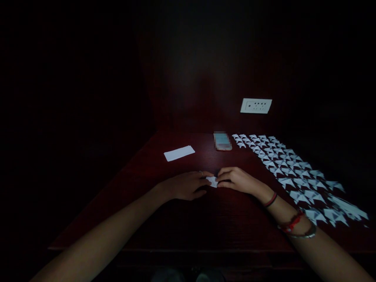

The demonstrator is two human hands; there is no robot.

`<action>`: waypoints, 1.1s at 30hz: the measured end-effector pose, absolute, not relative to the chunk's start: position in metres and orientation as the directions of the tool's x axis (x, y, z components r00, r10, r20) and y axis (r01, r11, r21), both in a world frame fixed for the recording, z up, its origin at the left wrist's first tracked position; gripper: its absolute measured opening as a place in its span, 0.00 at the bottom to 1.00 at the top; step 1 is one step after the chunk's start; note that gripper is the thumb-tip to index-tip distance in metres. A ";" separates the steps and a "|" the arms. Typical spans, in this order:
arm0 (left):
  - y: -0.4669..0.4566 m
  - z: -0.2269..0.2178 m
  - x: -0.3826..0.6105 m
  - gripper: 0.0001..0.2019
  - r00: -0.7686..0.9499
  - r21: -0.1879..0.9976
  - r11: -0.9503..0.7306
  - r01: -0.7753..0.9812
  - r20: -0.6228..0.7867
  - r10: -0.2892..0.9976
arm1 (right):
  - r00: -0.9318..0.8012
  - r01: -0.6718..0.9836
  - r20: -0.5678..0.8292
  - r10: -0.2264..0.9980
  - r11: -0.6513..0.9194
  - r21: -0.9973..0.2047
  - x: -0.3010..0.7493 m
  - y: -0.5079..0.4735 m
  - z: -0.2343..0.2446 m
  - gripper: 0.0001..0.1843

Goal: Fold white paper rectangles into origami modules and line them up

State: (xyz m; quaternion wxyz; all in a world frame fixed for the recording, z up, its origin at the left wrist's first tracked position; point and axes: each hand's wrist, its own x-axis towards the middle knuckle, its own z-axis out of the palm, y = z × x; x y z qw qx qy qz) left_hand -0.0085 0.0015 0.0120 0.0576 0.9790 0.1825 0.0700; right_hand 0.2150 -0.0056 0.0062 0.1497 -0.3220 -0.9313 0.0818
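Observation:
A small piece of folded white paper [212,181] lies on the dark red table between my two hands. From its left side, my left hand [188,185] has its fingertips pressed on the paper, the thumb lower and a ring on one finger. Fingers of my right hand [236,180] are bent and pinch the paper's right edge. Part of the paper is hidden under the fingertips, so its exact fold cannot be made out. Beyond my left hand is a flat stack of white paper strips [179,153].
Rows of folded white paper figures [289,164] spread along the table's right side. Beside the nearest ones lies a bundle of pale strips [348,207]. A phone with a blurred screen [222,140] lies at the back, below a wall socket [256,105].

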 end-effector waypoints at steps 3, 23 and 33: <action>0.002 0.011 -0.008 0.18 0.923 0.124 -0.926 0.357 0.108 0.370 | -0.750 0.581 0.219 0.624 0.780 -0.234 0.214 -0.006 0.007 0.14; 0.003 0.012 -0.007 0.16 0.929 0.087 -0.937 0.338 0.130 0.347 | -0.763 0.580 0.220 0.608 0.794 -0.182 0.213 -0.007 0.008 0.14; 0.003 0.012 -0.006 0.16 0.926 0.085 -0.934 0.346 0.130 0.355 | -0.698 0.628 0.288 0.655 0.754 -0.193 0.207 -0.007 0.003 0.10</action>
